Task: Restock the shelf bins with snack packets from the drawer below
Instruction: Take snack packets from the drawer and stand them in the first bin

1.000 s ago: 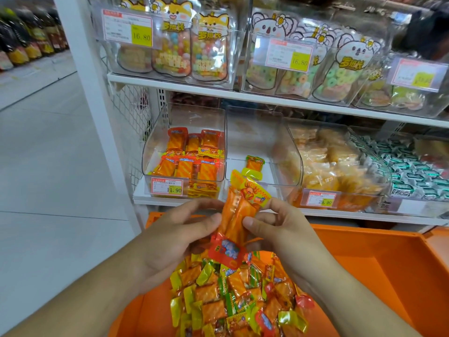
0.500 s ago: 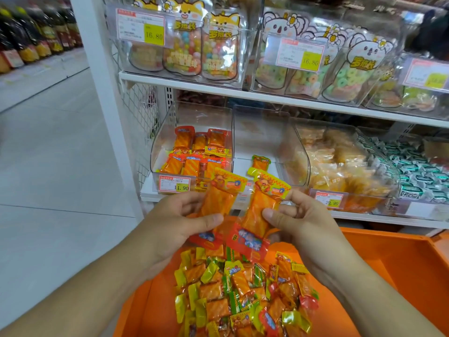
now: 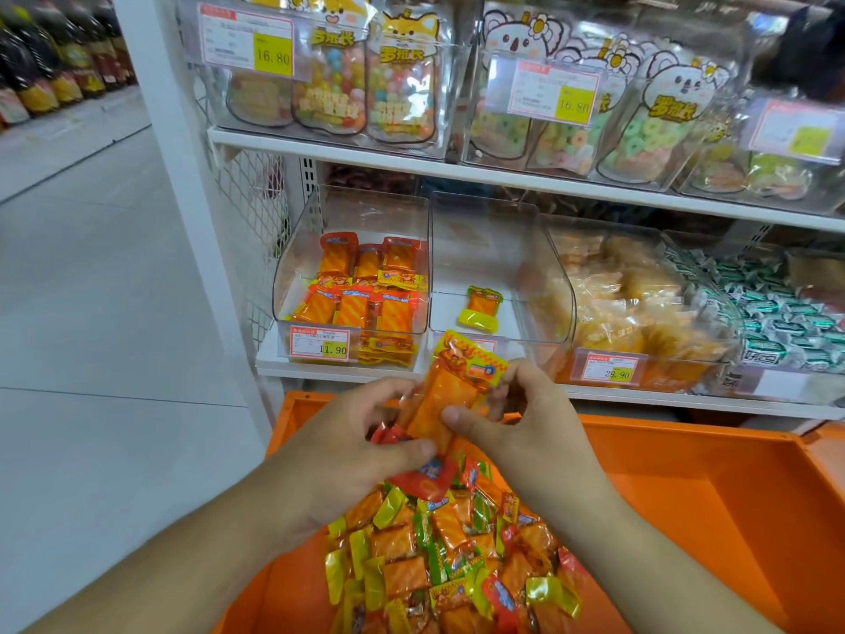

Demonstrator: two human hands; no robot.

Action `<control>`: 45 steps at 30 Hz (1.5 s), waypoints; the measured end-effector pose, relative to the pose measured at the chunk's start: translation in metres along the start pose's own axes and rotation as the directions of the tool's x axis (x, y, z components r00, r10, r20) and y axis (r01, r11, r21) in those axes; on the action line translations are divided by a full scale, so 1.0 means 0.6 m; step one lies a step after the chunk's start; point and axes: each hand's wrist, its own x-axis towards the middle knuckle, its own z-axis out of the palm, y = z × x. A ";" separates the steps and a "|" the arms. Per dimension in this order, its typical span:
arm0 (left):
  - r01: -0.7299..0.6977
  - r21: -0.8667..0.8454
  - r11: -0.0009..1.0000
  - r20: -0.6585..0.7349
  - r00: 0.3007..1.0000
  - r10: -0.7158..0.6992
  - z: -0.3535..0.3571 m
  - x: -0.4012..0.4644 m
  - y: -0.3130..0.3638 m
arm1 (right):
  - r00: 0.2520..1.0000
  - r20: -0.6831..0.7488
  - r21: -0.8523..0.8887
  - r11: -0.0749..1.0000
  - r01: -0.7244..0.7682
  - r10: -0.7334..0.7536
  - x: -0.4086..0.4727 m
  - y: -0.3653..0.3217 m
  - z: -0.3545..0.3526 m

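Both hands [image 3: 361, 443] [image 3: 526, 418] pinch orange snack packets [image 3: 441, 404] above the drawer [image 3: 686, 496].

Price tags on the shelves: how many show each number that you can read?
16.80 tags: 2
11.90 tag: 1
29.90 tag: 1
Total readable: 4
Other tags are too blurred or hidden to read.

I see orange plastic snack packets [image 3: 441, 404] bunched upright over the open orange drawer [image 3: 686, 487], where more lie heaped [image 3: 439, 560]. One lies in the middle clear shelf bin [image 3: 539, 267].
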 end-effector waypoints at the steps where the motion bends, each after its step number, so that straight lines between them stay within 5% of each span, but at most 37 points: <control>1: -0.007 0.018 1.000 0.011 1.000 0.007 -0.001 0.000 0.000 | 1.000 -0.010 -0.050 0.999 -0.007 0.006 0.001 0.000 0.000; 7: -0.082 0.241 0.967 0.169 0.985 0.041 -0.008 -0.008 0.024 | 0.974 0.223 -0.011 0.999 0.039 -0.035 0.015 -0.011 -0.033; 10: -0.043 0.268 0.963 0.078 0.997 0.023 -0.023 -0.006 0.027 | 0.974 0.223 -0.085 0.995 0.058 -0.038 0.017 -0.010 -0.038; 15: 0.018 -0.086 0.996 -0.071 0.997 -0.024 -0.040 0.004 0.023 | 0.922 0.387 0.103 0.993 -0.055 0.011 0.016 -0.010 -0.038; 19: -0.002 -0.160 0.987 -0.151 0.988 -0.023 -0.026 0.004 0.016 | 0.878 0.478 0.083 0.994 -0.069 0.021 0.008 -0.002 -0.021; 38: -0.059 -0.020 0.998 -0.151 0.987 0.055 -0.069 0.024 0.033 | 0.963 0.270 0.288 0.955 -0.070 -0.011 0.041 -0.021 0.056; 41: -0.105 -0.008 0.994 -0.247 0.964 0.100 -0.104 0.044 0.046 | 0.969 0.245 0.352 0.929 -0.116 0.028 0.082 -0.045 0.085; 45: -0.126 0.407 0.905 -0.471 0.820 0.326 -0.170 0.079 0.044 | 0.981 0.159 0.373 0.914 -0.162 0.109 0.184 -0.078 0.137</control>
